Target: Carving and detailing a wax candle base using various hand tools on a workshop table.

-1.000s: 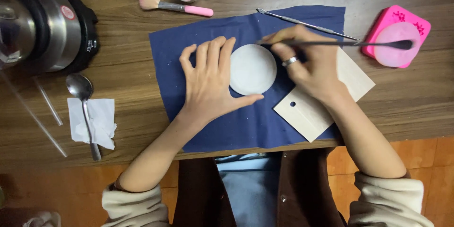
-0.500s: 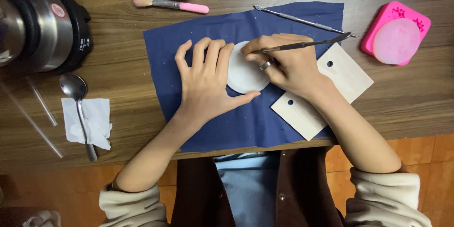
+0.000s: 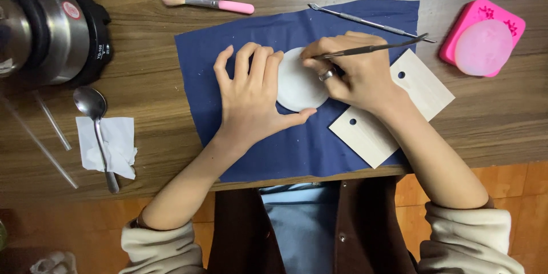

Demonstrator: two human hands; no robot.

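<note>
Looking down from the head camera, I see my left hand lying flat on the blue cloth, fingers spread wide and holding nothing, the thumb and the side of the palm touching the left edge of the white round disc. The disc lies on the cloth near the middle of the wooden bench, between my two hands. My right hand rests over the disc's right side, its fingers pinched narrow around a thin metal tool, whose tip meets the disc's upper edge; a ring shows on one finger. Just beside that hand, two pale wooden tags with small holes lie partly on the cloth. A second metal tool lies at the cloth's top edge. Farther right sits a pink mould. Top left, a pink-handled brush lies near a dark cooker, and a spoon rests on a scrap of white paper.
</note>
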